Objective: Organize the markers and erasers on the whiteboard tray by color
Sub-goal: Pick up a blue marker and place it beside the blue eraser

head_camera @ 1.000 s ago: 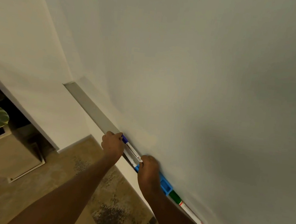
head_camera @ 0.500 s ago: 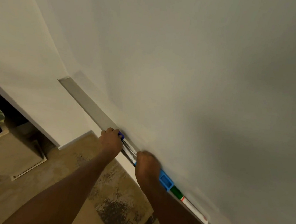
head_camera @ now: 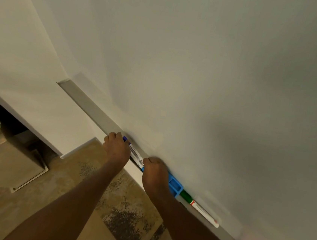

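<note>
nudging the blue marker (head_camera: 135,154) up to the other blue things on the whiteboard tray (head_camera: 89,102)

it probably goes best slid flat along the tray with both ends level, so it doesn't roll off. the left hand (head_camera: 116,147) curls round its capped end. the right hand (head_camera: 155,173) is fisted over the other end, grip unclear, touching the blue eraser (head_camera: 175,185). the green marker (head_camera: 197,206) lies beyond.

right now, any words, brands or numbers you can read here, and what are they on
Nothing is legible.
purple-capped marker: dark print on the white barrel, too blurred to read.
green-capped marker: small reddish mark near the far end, too small to read.
</note>
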{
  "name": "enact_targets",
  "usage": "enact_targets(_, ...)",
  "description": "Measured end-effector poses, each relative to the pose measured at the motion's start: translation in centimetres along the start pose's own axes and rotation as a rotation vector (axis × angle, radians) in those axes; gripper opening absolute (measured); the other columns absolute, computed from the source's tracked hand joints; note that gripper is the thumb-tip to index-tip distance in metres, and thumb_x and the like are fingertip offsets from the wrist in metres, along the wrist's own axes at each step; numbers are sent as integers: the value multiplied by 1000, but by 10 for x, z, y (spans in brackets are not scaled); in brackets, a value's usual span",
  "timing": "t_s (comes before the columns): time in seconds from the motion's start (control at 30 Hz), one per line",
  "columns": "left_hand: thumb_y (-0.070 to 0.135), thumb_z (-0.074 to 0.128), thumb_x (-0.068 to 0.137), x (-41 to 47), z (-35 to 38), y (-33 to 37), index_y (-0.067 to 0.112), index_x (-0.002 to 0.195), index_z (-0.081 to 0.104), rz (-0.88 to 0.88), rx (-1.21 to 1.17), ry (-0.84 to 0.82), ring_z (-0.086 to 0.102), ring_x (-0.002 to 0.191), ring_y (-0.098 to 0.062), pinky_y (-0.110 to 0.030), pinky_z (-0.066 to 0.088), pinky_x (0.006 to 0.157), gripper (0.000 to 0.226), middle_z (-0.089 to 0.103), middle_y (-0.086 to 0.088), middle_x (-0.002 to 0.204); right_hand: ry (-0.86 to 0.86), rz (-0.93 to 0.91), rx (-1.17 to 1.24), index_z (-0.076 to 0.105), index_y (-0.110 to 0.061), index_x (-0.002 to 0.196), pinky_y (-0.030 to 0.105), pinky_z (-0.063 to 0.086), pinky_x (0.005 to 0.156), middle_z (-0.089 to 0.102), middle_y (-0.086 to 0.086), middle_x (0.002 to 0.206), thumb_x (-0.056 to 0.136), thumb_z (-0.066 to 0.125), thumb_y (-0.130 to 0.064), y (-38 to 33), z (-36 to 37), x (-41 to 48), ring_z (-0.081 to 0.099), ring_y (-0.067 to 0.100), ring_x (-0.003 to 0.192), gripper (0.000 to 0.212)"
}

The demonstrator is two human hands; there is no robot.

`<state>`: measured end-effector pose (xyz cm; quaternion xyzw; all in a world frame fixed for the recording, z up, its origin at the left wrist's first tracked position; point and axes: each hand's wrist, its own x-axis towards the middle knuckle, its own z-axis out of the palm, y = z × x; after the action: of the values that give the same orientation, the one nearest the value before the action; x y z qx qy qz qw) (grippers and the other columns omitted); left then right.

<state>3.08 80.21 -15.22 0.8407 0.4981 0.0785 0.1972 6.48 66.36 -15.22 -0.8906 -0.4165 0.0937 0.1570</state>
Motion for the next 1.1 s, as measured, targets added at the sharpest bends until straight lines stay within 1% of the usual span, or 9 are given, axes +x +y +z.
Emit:
enact_targets(0.1,28,49,94,-14,-2,6,4,122,51,0,-27,58,45,111,-29,-38,38,96,37,52,-15,122,65,-6,-17,66,-9,84,37,50,69,69,10,80,66,76,-2,1,-4,-12,61,26,76,23)
enact_targets(0.2,28,49,94,-34,-4,15,5,120,54,3,-105,110,45,108,-31,-40,40,93,35,53,-16,119,58,-12,-43,64,-11,91,41,48,79,69,10,89,73,69,-7,2,-13,-25,60,29,86,19)
enact_targets(0.27,28,48,95,-48,-4,22,5,119,56,13,-138,125,45,108,-32,-42,40,94,34,54,-17,119,57,2,-49,64,-9,92,42,48,81,69,12,91,73,69,-9,4,-19,-33,61,30,87,19)
enact_targets(0.33,29,49,95,-62,-4,29,5,115,60,32,-165,129,46,107,-32,-42,39,93,33,56,-17,117,88,19,-57,66,-11,82,36,51,72,70,8,80,69,74,-13,8,-28,-44,63,25,77,15)
enact_targets(0.43,29,51,94,-87,-2,42,4,106,66,99,-200,119,49,103,-31,-41,40,89,31,61,-17,110,134,19,-72,64,-16,69,29,48,60,68,2,66,63,76,-13,16,-40,-65,62,21,64,13)
enact_targets(0.67,25,50,94,-150,1,61,0,95,67,216,-230,83,54,93,-34,-42,39,83,30,65,-20,96,221,-7,-109,62,-22,67,28,47,59,65,-4,65,65,72,-15,40,-60,-110,60,20,63,12)
enact_targets(0.9,22,53,93,-213,1,89,0,87,69,318,-252,74,58,80,-33,-42,42,75,28,67,-19,84,309,20,-8,64,-20,73,31,48,60,67,-3,69,67,70,-17,63,-77,-164,60,21,67,10)
enact_targets(1.03,16,54,92,-257,6,114,-3,87,69,333,-322,44,58,80,-36,-44,43,73,25,66,-22,81,310,88,-31,64,-21,82,34,49,63,68,-3,74,68,70,-20,86,-88,-200,60,22,71,15)
enact_targets(1.1,18,52,93,-275,11,125,-2,86,69,340,-340,6,59,81,-34,-44,43,75,27,67,-20,82,314,116,-19,64,-18,86,38,47,66,68,1,79,73,64,-17,98,-94,-217,60,26,76,13)
